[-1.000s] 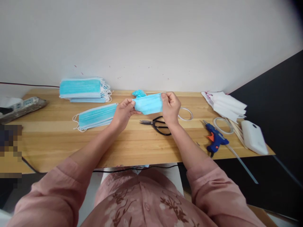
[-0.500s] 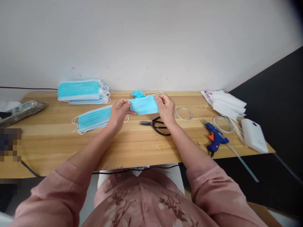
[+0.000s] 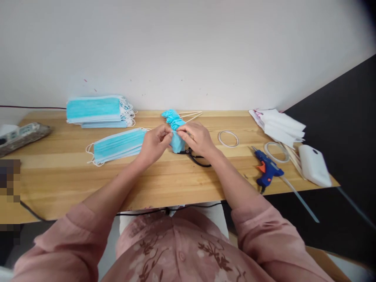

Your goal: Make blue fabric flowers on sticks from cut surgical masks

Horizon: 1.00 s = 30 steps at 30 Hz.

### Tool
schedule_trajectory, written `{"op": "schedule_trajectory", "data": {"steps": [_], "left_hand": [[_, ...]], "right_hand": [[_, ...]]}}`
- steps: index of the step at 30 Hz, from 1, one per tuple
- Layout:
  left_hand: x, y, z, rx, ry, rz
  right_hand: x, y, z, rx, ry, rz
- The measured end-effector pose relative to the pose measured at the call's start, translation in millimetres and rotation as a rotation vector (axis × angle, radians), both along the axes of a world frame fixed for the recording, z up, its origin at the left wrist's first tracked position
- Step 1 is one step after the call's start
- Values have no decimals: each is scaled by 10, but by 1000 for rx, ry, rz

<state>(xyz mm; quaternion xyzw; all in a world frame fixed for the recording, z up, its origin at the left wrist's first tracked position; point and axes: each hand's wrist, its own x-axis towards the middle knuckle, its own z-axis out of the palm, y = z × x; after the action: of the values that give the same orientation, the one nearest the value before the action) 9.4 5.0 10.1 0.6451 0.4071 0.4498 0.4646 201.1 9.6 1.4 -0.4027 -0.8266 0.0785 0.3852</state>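
Observation:
A piece of light blue mask fabric (image 3: 177,142) hangs between my two hands, bunched at its top edge. My left hand (image 3: 158,141) pinches that edge from one side. From the other side my right hand (image 3: 197,137) grips it with thumb and fingers. Black-handled scissors (image 3: 199,159) lie on the table under the fabric and my right hand, partly hidden. Just beyond my hands are gathered blue fabric flowers (image 3: 173,118) on thin wooden sticks (image 3: 190,114). Left of my left hand lie pleated face masks (image 3: 119,145) with white ear loops.
A thick stack of masks (image 3: 94,109) stands at the back left, near a power strip (image 3: 25,135). To the right are a tape roll (image 3: 228,132), a blue glue gun (image 3: 267,167), another tape roll (image 3: 276,145), white sheets (image 3: 280,124) and a white box (image 3: 315,165).
My hands have drawn together, and the fabric that was stretched flat between them is now bunched and hanging down. More of the blue flowers shows behind.

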Motion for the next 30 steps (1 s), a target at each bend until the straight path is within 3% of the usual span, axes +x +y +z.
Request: {"op": "schedule_trajectory", "data": {"steps": [9, 19, 30], "left_hand": [[21, -7, -13, 22, -29, -11], [-123, 121, -14, 116, -6, 172], [-214, 247, 9, 127, -56, 272]], "right_hand": [[-53, -63, 12, -27, -3, 5], [57, 18, -10, -66, 18, -81], [240, 126, -44, -169, 117, -135]]}}
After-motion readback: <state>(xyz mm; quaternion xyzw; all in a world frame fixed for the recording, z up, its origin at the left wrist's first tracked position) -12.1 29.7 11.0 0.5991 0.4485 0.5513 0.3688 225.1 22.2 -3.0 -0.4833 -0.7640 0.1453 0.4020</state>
